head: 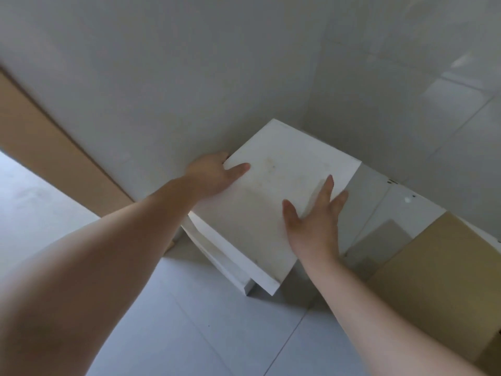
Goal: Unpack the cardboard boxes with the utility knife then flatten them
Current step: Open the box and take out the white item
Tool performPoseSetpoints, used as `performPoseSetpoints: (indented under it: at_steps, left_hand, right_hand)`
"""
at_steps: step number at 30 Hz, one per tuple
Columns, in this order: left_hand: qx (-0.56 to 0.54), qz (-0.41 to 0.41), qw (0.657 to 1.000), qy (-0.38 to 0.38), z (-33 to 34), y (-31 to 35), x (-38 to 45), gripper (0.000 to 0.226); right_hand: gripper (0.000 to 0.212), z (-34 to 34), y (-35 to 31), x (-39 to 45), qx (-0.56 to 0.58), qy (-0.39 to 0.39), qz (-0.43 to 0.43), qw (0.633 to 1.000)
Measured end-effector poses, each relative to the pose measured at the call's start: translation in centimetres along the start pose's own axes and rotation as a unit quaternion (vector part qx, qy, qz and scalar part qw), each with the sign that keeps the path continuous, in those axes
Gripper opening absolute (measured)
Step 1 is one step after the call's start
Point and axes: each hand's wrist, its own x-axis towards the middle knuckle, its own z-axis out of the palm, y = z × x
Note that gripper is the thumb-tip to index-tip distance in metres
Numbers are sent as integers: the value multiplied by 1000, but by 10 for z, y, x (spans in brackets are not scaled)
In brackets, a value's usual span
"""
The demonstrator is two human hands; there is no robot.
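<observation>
A flat white panel (271, 202) leans tilted in the corner against the grey wall. My left hand (211, 175) grips its upper left edge, with the thumb on the front face and the fingers hidden behind. Flat on the panel's right side lies my right hand (314, 221), its fingers straight. A second white piece (217, 256) lies under the panel, its lower end on the floor. A brown cardboard box (439, 270) stands at the right, partly cut off by the frame. No utility knife is in view.
A brown board (46, 137) leans along the wall at the left. The walls (189, 77) meet in a corner right behind the panel. Pale floor tiles (206, 327) spread out below my arms.
</observation>
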Motion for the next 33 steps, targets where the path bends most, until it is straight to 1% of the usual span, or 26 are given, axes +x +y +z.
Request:
performPoseSetpoints:
  at_steps: [2,4,6,7,8,9,10,12,13,14,15,16,18,24,25,27,30,31,33]
  left_hand:
    - [20,-39,999,25,2,-10,-14,55]
    - [9,-89,995,50,1,-20,-28,53]
    - [-42,-129,987,89,2,-27,-44,49]
    - [-104,-159,975,117,8,-29,-55,46]
    - [-190,-198,950,147,16,-29,-69,47]
    - [-279,-244,913,171,28,-29,-83,54]
    - [-356,-287,872,177,39,-26,-96,68]
    - [-477,-368,786,137,59,-19,-116,99]
    - [-527,-395,744,108,68,-17,-120,109]
    - [-565,-410,712,75,73,-15,-121,117]
    - [-593,-410,692,47,76,-12,-121,125]
    - [-614,-401,680,24,78,-9,-121,135]
    - [-641,-371,672,6,81,-7,-120,147]
    - [-651,-341,678,-10,83,7,-105,151]
    - [-653,-341,676,-10,83,13,-100,150]
    - [-658,-342,671,-12,83,31,-89,138]
    - [-688,-343,639,-19,88,58,-64,112]
    - [-693,-345,632,-27,90,66,-53,111]
    - [-698,-347,625,-39,96,85,-32,120]
  right_hand:
    - [77,0,-1,0,-42,-18,-27,999]
    - [70,0,-2,0,-51,-16,-38,998]
    - [68,2,-3,0,-46,-7,-44,998]
    - [68,3,-4,-1,-44,-5,-43,998]
    - [70,4,-5,-1,-40,-5,-40,998]
    - [71,5,-5,-1,-36,-5,-35,999]
    - [73,6,-6,-1,-36,-7,-30,999]
    - [74,7,-7,-2,-38,-12,-26,999]
    - [75,7,-7,-2,-39,-14,-28,999]
    - [75,7,-7,-2,-41,-18,-29,999]
    - [75,6,-7,-2,-42,-24,-28,998]
    - [76,5,-6,-2,-42,-29,-28,998]
    - [77,4,-5,-1,-41,-34,-33,998]
    - [83,-6,1,25,-46,-32,-54,997]
    - [85,-10,3,34,-46,-32,-57,997]
    - [91,-19,7,56,-42,-29,-57,997]
    - [101,-35,14,99,-21,-8,-24,999]
    - [98,-40,19,114,5,2,-10,1000]
    - [89,-52,27,140,50,-2,10,999]
